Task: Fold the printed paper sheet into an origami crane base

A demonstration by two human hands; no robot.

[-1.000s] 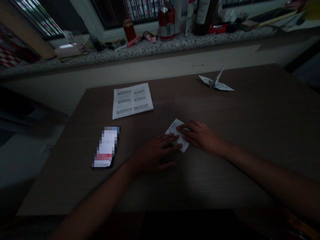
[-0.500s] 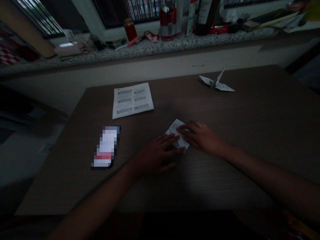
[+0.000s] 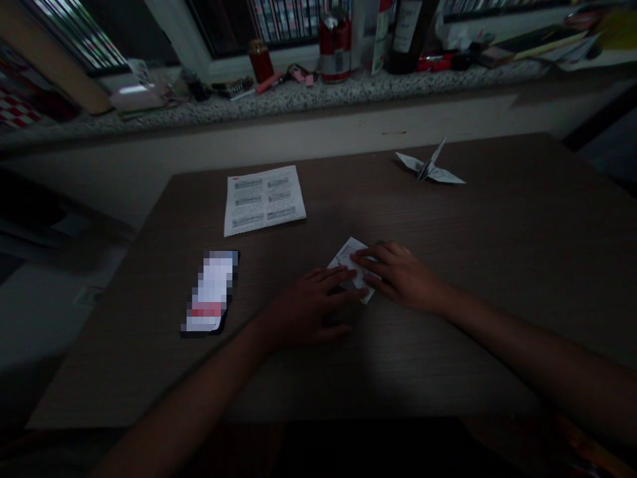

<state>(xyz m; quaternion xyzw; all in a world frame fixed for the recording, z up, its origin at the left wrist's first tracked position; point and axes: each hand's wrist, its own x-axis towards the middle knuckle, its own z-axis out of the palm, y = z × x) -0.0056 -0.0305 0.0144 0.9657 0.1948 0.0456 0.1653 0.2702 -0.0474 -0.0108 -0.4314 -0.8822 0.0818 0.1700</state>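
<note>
A small folded square of printed paper (image 3: 352, 248) lies flat on the brown table, one corner pointing away from me. My left hand (image 3: 311, 307) rests over its near left side, fingers stretched out and apart, the fingertips on the paper. From the right, my right hand (image 3: 403, 275) lays its extended fingers on the paper's upper and right parts. Both hands are open, and their fingers cover much of the sheet. Beyond them, toward the far right, stands a folded paper crane (image 3: 428, 169) with spread wings.
A phone (image 3: 212, 292) with a blurred lit screen lies on the table (image 3: 462, 358) at the left. Behind it is a folded printed sheet (image 3: 265, 199). Along the granite sill (image 3: 298, 99) stand a red can (image 3: 335, 50), a jar (image 3: 260, 61) and a dark bottle (image 3: 405, 36).
The fingers of my right hand have shifted slightly on the paper, the lower ones now nearer its near corner. My left hand has barely moved. The paper stays where it was.
</note>
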